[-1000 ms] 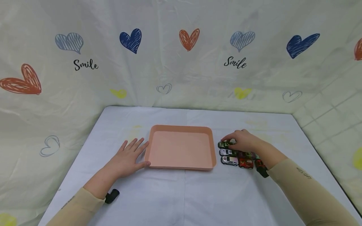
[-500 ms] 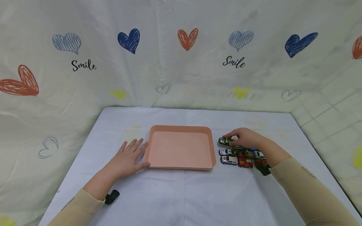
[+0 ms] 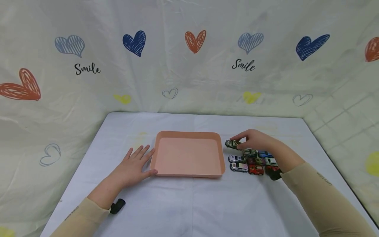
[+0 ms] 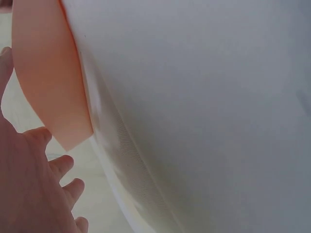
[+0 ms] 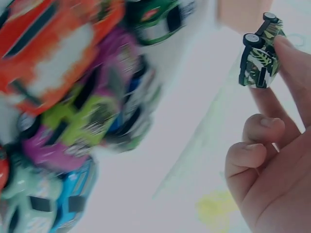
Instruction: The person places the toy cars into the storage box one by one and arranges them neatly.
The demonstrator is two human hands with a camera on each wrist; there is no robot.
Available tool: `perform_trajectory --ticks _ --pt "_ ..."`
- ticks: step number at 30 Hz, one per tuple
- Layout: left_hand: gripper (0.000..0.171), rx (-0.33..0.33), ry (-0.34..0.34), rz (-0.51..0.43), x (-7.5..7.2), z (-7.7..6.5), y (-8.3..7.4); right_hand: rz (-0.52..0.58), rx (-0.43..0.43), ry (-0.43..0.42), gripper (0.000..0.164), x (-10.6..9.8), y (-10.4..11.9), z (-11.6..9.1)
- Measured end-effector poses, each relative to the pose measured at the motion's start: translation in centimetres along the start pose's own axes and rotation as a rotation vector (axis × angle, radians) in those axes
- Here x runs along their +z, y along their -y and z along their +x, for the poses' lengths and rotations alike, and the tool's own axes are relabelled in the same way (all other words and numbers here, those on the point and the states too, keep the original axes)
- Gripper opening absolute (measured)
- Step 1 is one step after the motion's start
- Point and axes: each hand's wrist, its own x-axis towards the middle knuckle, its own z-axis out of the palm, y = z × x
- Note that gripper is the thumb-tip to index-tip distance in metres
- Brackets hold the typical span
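Observation:
Between thumb and index finger, my right hand (image 3: 257,140) pinches a green camouflage toy car (image 3: 232,144), raised off the cloth behind the other cars. In the right wrist view the camouflage car (image 5: 261,56) shows its wheels, and the remaining fingers curl inward. My left hand (image 3: 131,169) lies spread beside a pink tray (image 3: 189,175), its thumb at the tray's front left corner. From the left wrist, the tray's side wall (image 4: 51,73) appears right by the fingertips. Below my right hand stand several toy cars in rows, among them a red car (image 3: 256,170) and a white car (image 3: 239,167).
The tray stands mid-table on a white cloth (image 3: 177,207). A green car (image 3: 249,152) and a blue car (image 3: 265,154) form the back row of the group. Behind the table hangs a pale curtain (image 3: 195,75) with printed hearts.
My right hand has drawn the camouflage car away from the group, up and slightly back, uncovering the green and blue cars. The left hand stays by the tray.

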Motion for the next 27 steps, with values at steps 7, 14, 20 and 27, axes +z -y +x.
perform_trajectory --ticks 7,14,20,27 --pt "0.094 0.004 0.0 -0.014 -0.2 0.1 -0.3 0.023 -0.011 0.01 0.041 -0.1 1.8 0.4" --pt "0.094 -0.011 0.022 -0.017 -0.5 0.1 -0.5 0.075 -0.033 0.04 0.04 0.7 4.5 1.4" --pt "0.096 -0.029 0.044 -0.029 -0.3 -0.1 -0.1 0.082 -0.064 0.081 0.039 2.0 7.3 3.2" --pt "0.096 -0.021 0.042 -0.042 -0.1 0.1 -0.3 0.128 -0.092 0.116 0.039 3.3 10.0 5.0"
